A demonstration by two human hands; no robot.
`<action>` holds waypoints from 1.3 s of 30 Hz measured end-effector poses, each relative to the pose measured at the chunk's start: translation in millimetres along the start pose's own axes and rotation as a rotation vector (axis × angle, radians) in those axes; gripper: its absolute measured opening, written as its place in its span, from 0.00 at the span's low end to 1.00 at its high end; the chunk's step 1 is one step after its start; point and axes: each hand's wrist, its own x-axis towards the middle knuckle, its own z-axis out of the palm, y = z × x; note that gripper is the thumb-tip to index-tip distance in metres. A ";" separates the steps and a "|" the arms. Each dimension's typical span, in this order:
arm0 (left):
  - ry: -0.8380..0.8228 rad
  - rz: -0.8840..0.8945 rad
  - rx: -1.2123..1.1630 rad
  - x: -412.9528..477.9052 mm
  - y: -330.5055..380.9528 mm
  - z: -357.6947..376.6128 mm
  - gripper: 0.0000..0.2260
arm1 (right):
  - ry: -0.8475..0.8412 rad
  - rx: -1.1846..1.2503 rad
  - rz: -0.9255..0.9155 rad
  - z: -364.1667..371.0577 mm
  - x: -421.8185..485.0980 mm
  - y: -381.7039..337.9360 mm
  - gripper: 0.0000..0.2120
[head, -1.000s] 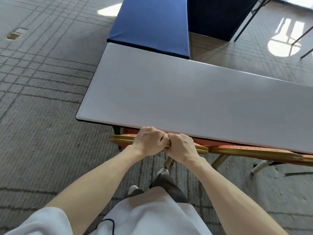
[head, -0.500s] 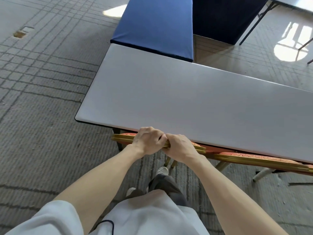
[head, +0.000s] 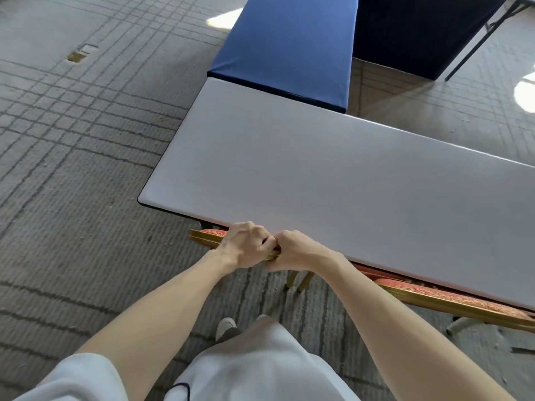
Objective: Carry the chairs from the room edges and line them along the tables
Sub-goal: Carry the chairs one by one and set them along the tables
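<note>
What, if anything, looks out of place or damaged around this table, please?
Only a small brown gap in the carpet, left of the white table, stands out; it may be an open floor box. The left hand and right hand grip the gold chair back.

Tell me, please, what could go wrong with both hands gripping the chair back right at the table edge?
1. The left hand and right hand sit right at the white table edge, so pushing further could pinch the knuckles.
2. The chair stands beside the neighbouring chair, and their gold frames might knock together.
</note>
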 end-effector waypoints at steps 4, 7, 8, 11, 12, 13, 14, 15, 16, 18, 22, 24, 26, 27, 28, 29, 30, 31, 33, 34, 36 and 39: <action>-0.126 -0.067 -0.059 2.8 1.4 -17.6 0.24 | -0.165 0.006 0.002 -29.1 12.6 -6.0 0.17; -0.060 -0.133 -0.127 4.9 -8.6 -52.4 0.25 | -0.092 0.046 -0.090 -59.1 26.2 -29.3 0.11; -0.003 -0.146 -0.130 5.3 -14.6 -66.8 0.25 | -0.041 0.078 -0.118 -69.6 31.1 -39.2 0.10; 0.147 -0.217 -0.090 2.3 -41.1 -112.7 0.21 | 0.146 0.118 -0.203 -94.0 53.5 -77.2 0.11; 0.199 -0.253 -0.068 0.5 -55.6 -128.1 0.20 | 0.207 0.127 -0.231 -100.1 64.7 -94.0 0.12; 0.243 -0.297 -0.052 -1.2 -68.7 -143.4 0.19 | 0.261 0.149 -0.252 -105.6 75.8 -108.9 0.12; 0.304 -0.326 -0.047 -2.6 -84.4 -158.2 0.18 | 0.303 0.179 -0.270 -111.2 86.8 -125.8 0.11; 0.355 -0.365 -0.048 -4.7 -104.1 -178.9 0.17 | 0.338 0.204 -0.296 -118.6 102.6 -149.0 0.09; 0.399 -0.387 -0.061 -5.3 -125.5 -197.6 0.16 | 0.372 0.227 -0.308 -126.1 118.4 -172.3 0.08; 0.436 -0.421 -0.089 -5.7 -156.7 -230.7 0.14 | 0.417 0.274 -0.328 -139.8 144.1 -207.1 0.09; 0.494 -0.444 -0.226 -16.3 -250.1 -312.6 0.15 | 0.511 0.345 -0.359 -169.6 213.3 -301.6 0.16; 0.498 -0.428 -0.302 -20.3 -293.1 -353.8 0.16 | 0.565 0.358 -0.362 -186.7 239.8 -345.7 0.19; 0.490 -0.413 -0.360 -26.0 -338.6 -402.5 0.17 | 0.605 0.344 -0.355 -205.8 268.0 -394.0 0.21; 0.488 -0.404 -0.378 -25.8 -357.6 -424.6 0.17 | 0.628 0.333 -0.360 -216.5 278.5 -413.3 0.22; 0.492 -0.393 -0.385 -24.9 -372.6 -446.6 0.18 | 0.662 0.317 -0.359 -227.8 287.9 -430.0 0.22; 0.498 -0.381 -0.387 -22.6 -389.2 -471.0 0.18 | 0.691 0.312 -0.362 -241.8 299.8 -447.6 0.23; 0.498 -0.370 -0.397 -18.5 -404.0 -493.5 0.19 | 0.710 0.308 -0.355 -255.6 308.7 -462.7 0.23; 0.496 -0.361 -0.403 -13.4 -417.0 -513.6 0.20 | 0.723 0.308 -0.352 -268.5 317.4 -475.1 0.23; 0.502 -0.338 -0.421 2.3 -445.8 -554.9 0.20 | 0.745 0.294 -0.347 -299.9 337.7 -500.9 0.23; 0.523 -0.328 -0.439 13.6 -462.3 -576.5 0.20 | 0.768 0.290 -0.346 -318.9 350.8 -513.4 0.23; 0.552 -0.314 -0.480 37.6 -489.4 -608.5 0.18 | 0.800 0.289 -0.354 -352.8 372.3 -529.7 0.23; 0.556 -0.288 -0.502 82.1 -533.2 -648.9 0.19 | 0.854 0.299 -0.350 -404.4 420.5 -551.3 0.23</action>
